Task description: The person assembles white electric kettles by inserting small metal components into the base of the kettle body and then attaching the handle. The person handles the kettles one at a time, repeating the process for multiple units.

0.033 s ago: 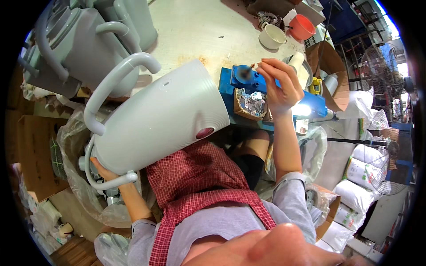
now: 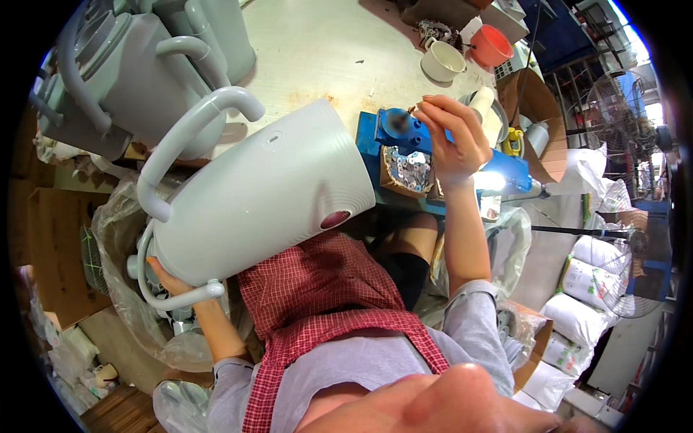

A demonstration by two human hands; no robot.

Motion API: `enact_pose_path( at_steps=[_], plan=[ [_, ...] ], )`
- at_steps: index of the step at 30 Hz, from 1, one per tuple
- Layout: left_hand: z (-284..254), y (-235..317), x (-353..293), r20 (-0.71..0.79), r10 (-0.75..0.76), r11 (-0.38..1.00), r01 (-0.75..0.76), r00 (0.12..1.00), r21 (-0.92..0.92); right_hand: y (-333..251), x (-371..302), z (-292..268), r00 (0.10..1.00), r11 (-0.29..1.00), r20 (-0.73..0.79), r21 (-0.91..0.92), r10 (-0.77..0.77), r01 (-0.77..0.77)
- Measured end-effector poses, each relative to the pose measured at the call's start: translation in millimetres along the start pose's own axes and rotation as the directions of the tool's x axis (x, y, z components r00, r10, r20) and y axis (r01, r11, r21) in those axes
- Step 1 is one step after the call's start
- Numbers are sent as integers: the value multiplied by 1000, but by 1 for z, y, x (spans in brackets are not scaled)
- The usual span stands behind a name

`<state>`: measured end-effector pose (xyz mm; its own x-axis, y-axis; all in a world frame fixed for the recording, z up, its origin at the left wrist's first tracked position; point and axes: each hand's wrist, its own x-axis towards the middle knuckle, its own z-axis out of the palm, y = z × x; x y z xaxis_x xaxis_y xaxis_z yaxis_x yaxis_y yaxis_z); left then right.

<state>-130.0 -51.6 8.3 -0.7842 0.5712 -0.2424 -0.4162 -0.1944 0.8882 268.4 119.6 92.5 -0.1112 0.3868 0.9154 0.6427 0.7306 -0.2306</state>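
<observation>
A large light grey jug (image 2: 253, 198) lies tilted across my lap, its wide ringed base toward the right. It has a thick curved handle (image 2: 155, 159), a thinner carrying bail and a dark red oval mark near the base. My left hand (image 2: 170, 280) grips its narrow end at the lower left; the jug hides part of the fingers. My right hand (image 2: 460, 141) is raised beside the round head of a blue machine (image 2: 395, 124), thumb and fingertips pinched together. Whatever is between them is too small to name. Below that head sits an open box of small metal washer-like pieces (image 2: 409, 172).
More grey jugs (image 2: 133, 72) stand on the pale table (image 2: 310, 43) at the far left. A cream pot (image 2: 442, 61) and a red bowl (image 2: 492, 45) are at the back. A plastic-lined container (image 2: 119, 289) is at left; white sacks (image 2: 592, 278) and a fan (image 2: 628, 115) are at right.
Very little differs. The jug and the fingertips of my right hand have shifted very slightly.
</observation>
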Motion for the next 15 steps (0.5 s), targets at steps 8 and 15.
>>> enact_pose_path(
  at_steps=[8,15],
  plan=[
    [-12,-11,11,213,-32,992,56,976,-109,10,1,4,991,991,97,-85,-94,102],
    [11,-18,17,214,45,998,-34,976,-52,6,3,-6,978,994,197,-69,-71,86]
  ],
)
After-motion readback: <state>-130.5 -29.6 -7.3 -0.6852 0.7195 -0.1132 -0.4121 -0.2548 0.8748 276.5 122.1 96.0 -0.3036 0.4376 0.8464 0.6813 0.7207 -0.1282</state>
